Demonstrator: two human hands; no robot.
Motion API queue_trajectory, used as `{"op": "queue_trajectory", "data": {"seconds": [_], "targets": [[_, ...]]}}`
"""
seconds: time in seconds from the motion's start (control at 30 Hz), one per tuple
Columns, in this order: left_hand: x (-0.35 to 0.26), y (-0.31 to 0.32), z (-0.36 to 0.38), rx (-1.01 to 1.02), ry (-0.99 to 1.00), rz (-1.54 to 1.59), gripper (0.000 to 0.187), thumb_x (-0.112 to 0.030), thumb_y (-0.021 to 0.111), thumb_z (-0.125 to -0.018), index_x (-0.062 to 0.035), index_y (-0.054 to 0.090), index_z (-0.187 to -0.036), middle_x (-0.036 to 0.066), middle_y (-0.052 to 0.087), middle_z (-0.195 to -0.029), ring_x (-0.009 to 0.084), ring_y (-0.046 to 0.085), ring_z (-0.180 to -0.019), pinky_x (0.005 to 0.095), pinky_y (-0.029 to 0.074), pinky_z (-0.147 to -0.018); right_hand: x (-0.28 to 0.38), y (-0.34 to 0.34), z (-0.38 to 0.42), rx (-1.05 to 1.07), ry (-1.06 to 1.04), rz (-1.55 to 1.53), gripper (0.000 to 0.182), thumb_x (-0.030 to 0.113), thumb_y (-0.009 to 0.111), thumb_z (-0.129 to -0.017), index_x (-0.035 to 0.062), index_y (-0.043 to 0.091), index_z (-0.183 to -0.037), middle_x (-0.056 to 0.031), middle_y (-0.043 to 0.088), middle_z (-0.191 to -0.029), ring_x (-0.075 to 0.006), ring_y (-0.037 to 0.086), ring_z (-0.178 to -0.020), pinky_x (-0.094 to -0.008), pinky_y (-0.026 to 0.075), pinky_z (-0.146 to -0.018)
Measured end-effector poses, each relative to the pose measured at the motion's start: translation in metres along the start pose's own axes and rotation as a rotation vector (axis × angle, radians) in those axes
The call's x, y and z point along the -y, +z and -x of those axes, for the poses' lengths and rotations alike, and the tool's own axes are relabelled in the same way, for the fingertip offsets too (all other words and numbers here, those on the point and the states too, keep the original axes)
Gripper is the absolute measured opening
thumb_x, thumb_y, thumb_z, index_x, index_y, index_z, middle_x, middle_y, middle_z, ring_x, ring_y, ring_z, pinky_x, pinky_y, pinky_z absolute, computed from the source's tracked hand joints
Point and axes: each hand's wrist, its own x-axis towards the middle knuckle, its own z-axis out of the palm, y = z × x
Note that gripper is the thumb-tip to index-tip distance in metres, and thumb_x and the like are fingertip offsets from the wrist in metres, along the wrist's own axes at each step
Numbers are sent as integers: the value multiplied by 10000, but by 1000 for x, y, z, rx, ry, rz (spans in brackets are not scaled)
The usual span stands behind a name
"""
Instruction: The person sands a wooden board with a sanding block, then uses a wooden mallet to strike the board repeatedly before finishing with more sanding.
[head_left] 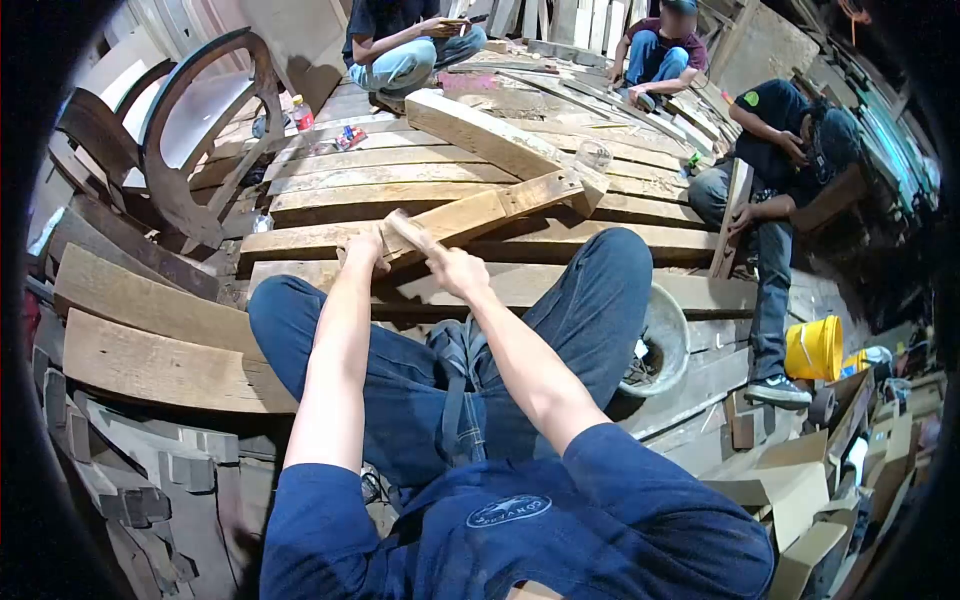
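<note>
My right hand (459, 274) is closed round the near end of a short pale wooden piece (415, 235), perhaps a tool handle. That piece lies across the left part of a long wooden beam (480, 212). My left hand (368, 247) is closed at the beam's left end, close beside the pale piece; what its fingers grip is too small to make out. The beam slants up to the right, and its far end touches a second thick beam (490, 135). Both rest on wooden planks (390, 172) in front of my crossed legs.
A metal bowl (665, 340) stands by my right knee. Farther right are a seated person (780, 130) holding a board and a yellow bucket (813, 348). Two people crouch at the back. Curved wooden frames (165, 140) and a bottle (302, 115) are at left.
</note>
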Motion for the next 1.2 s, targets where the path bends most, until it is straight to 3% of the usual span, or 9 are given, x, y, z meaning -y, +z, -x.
{"op": "queue_trajectory", "data": {"seconds": [0.1, 0.3, 0.47, 0.53, 0.7, 0.73, 0.8, 1.07, 1.2], "targets": [[-5, -3, 15, -57, -38, -74, 1275, -423, 942, -564, -96, 150, -1507, 285, 353, -1500, 448, 465, -1308, 545, 427, -1050, -21, 0, -12, -252, 432, -43, 692, 362, 521, -955, 404, 157, -1542, -238, 671, -876, -434, 683, -826, -558, 534, -752], [-15, -28, 39, 18, -70, -52, 1229, -407, 938, -582, -96, 194, -1508, 171, 365, -1535, 370, 493, -1307, 535, 503, -964, -31, -39, -8, -233, 617, -227, 634, 392, 482, -970, 395, 188, -1532, -248, 693, -958, -431, 684, -892, -556, 535, -766], [-15, -17, 28, -24, -108, -65, 1217, -398, 942, -579, -94, 221, -1511, 150, 389, -1527, 317, 490, -1327, 564, 511, -928, 1, -5, -4, -96, 110, -32, 556, 378, 539, -944, 486, 347, -1455, -229, 666, -957, -436, 678, -846, -537, 534, -801], [-11, -11, 23, -31, -63, -38, 1274, -397, 943, -574, -100, 164, -1537, 204, 420, -1483, 388, 464, -1329, 540, 453, -1018, 11, -4, -6, 1, 49, 5, 547, 395, 544, -939, 493, 361, -1445, -213, 671, -945, -426, 682, -852, -527, 538, -807], [-14, -23, 40, 23, -89, 14, 1263, -402, 936, -589, -124, 162, -1548, 215, 379, -1510, 408, 432, -1350, 578, 397, -1066, -3, -34, -16, -167, 480, 12, 536, 287, 498, -955, 426, 379, -1458, -199, 697, -939, -385, 703, -868, -531, 534, -783], [-16, -30, 48, 43, -96, 38, 1258, -409, 931, -600, -152, 153, -1555, 177, 336, -1550, 402, 394, -1381, 668, 345, -1056, -20, -41, -21, -178, 503, 14, 546, 250, 471, -959, 368, 361, -1480, -187, 703, -921, -374, 705, -872, -541, 529, -778], [-11, -23, 39, 21, -77, -13, 1281, -402, 936, -589, -105, 142, -1549, 202, 369, -1522, 401, 423, -1362, 620, 386, -1045, -36, -59, -26, -176, 521, 3, 556, 226, 456, -962, 333, 345, -1496, -199, 710, -958, -378, 704, -891, -525, 533, -791], [-3, 18, -16, -97, -15, -56, 1375, -440, 954, -514, -40, 130, -1540, 246, 412, -1478, 415, 465, -1316, 529, 409, -1072, 32, -50, -13, 60, 201, -42, 737, 182, 496, -880, 255, 195, -1548, -389, 562, -1189, -459, 659, -993, -526, 514, -885], [-8, 4, 7, -58, -106, 0, 1200, -245, 880, -642, -96, 118, -1558, 210, 359, -1525, 458, 385, -1370, 640, 335, -1081, 64, -62, -19, 153, 15, 89, 636, 171, 521, -879, 284, 352, -1482, -297, 629, -1159, -421, 680, -971, -490, 549, -843]]}}
